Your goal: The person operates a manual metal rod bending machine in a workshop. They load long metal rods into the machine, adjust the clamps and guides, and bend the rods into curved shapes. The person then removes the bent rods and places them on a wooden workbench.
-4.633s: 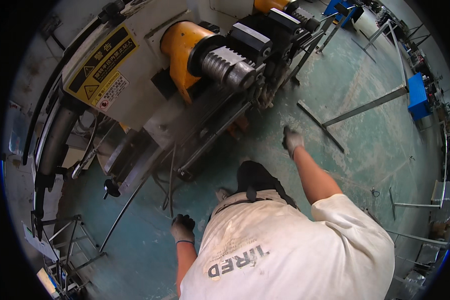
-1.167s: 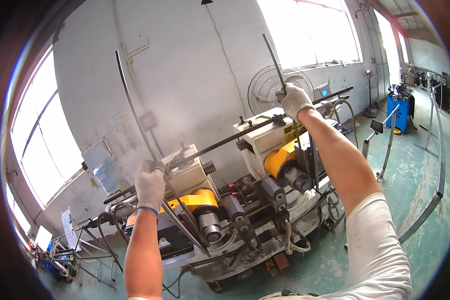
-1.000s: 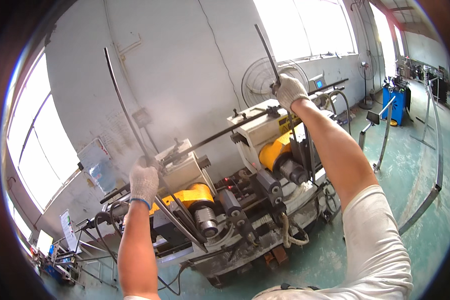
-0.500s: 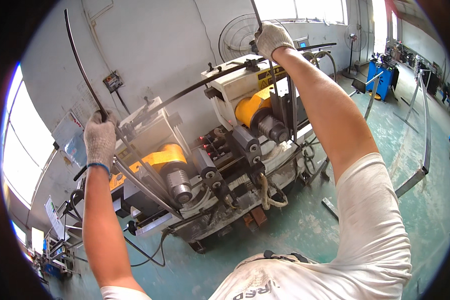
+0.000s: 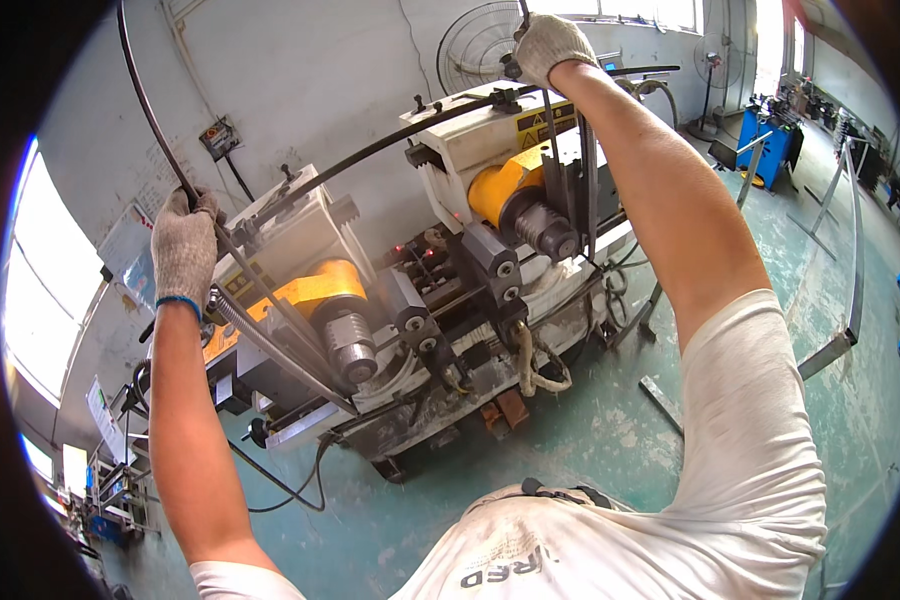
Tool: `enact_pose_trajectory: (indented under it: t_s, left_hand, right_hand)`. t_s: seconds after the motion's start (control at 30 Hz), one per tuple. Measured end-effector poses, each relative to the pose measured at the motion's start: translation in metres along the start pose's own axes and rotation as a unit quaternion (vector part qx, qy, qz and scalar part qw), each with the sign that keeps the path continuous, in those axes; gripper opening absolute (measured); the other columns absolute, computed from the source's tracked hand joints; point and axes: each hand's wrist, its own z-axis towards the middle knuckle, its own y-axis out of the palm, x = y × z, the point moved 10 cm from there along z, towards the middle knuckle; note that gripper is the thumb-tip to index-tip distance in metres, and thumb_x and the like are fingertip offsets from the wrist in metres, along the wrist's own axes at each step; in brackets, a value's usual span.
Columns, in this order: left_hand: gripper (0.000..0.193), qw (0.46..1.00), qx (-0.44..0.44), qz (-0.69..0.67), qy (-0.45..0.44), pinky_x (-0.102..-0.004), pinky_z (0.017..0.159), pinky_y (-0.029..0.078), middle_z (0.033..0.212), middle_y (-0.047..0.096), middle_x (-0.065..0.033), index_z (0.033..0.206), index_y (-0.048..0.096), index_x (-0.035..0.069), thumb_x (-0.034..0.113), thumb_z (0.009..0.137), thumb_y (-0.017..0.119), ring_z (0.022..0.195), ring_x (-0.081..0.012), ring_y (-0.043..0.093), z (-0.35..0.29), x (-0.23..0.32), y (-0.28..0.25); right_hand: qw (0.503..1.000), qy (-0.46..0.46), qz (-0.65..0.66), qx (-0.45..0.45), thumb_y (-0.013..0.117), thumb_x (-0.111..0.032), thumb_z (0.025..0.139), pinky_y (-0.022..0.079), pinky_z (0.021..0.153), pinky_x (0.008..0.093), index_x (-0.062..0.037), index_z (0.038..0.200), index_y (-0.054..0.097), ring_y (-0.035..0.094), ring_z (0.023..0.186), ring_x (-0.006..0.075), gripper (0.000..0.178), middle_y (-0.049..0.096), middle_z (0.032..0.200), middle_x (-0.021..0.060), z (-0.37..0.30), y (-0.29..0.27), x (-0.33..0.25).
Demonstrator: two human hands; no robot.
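Both my hands wear pale knitted gloves and are raised over a two-headed machine (image 5: 455, 330) with yellow guards and ribbed metal rollers. My left hand (image 5: 185, 248) is closed around a long, dark, slightly curved bar (image 5: 148, 108) that runs up out of the picture. Below that hand, grey strips (image 5: 280, 315) slope down past the left roller (image 5: 348, 345). Farther off at the upper right, my right hand (image 5: 552, 48) grips a thin dark bar (image 5: 550, 120) showing above and below the fist. Whether these bars join as one piece, I cannot tell.
A long dark rail (image 5: 370, 150) crosses above both machine heads. Behind stand a fan (image 5: 470, 50) and the wall. At right are a metal frame (image 5: 856, 270) and a blue cabinet (image 5: 765, 145); a loose metal bar (image 5: 662, 403) lies on the green floor.
The view has shifted, so the machine and both hands appear slightly higher. My left hand also sits a little farther left. Both hands keep hold of their bars.
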Motion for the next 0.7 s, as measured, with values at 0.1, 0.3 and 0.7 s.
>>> enact_pose_trajectory:
  t_s: [0.1, 0.3, 0.7]
  left_hand:
    - [0.016, 1.0, 0.003, 0.002, 0.007, -0.0352, 0.071, 0.06, 0.089, 0.075, -0.005, 0.113, 0.074, 0.005, 0.02, 0.109, 0.071, 0.076, -0.0162, 0.073, 0.004, -0.006, -0.003]
    - [0.02, 0.999, -0.018, 0.016, -0.025, -0.0355, 0.076, 0.059, 0.09, 0.074, -0.0038, 0.116, 0.074, 0.004, 0.024, 0.112, 0.071, 0.081, -0.016, 0.073, 0.002, -0.017, -0.004]
    - [0.015, 0.995, -0.066, -0.057, -0.045, -0.0309, 0.064, 0.056, 0.088, 0.074, -0.0024, 0.109, 0.074, 0.006, 0.021, 0.11, 0.073, 0.075, -0.0116, 0.07, -0.026, -0.061, -0.012]
  right_hand:
    - [1.0, -0.005, -0.013, -0.005, 0.069, -0.027, 0.101, 0.067, 0.095, 0.0485, -0.0053, 0.113, 0.088, 0.083, 0.11, 0.0405, 0.031, 0.084, 0.114, 0.0244, -0.004, 0.002, -0.002]
    - [1.0, 0.012, 0.002, -0.007, 0.07, -0.027, 0.1, 0.067, 0.093, 0.047, -0.0052, 0.113, 0.088, 0.083, 0.109, 0.0406, 0.031, 0.084, 0.113, 0.0247, 0.01, 0.026, 0.021]
    - [0.877, 0.24, 0.4, 0.114, 0.075, -0.027, 0.105, 0.064, 0.088, 0.0383, -0.0045, 0.111, 0.082, 0.081, 0.091, 0.0259, 0.024, 0.084, 0.104, 0.015, -0.231, -0.028, 0.036]
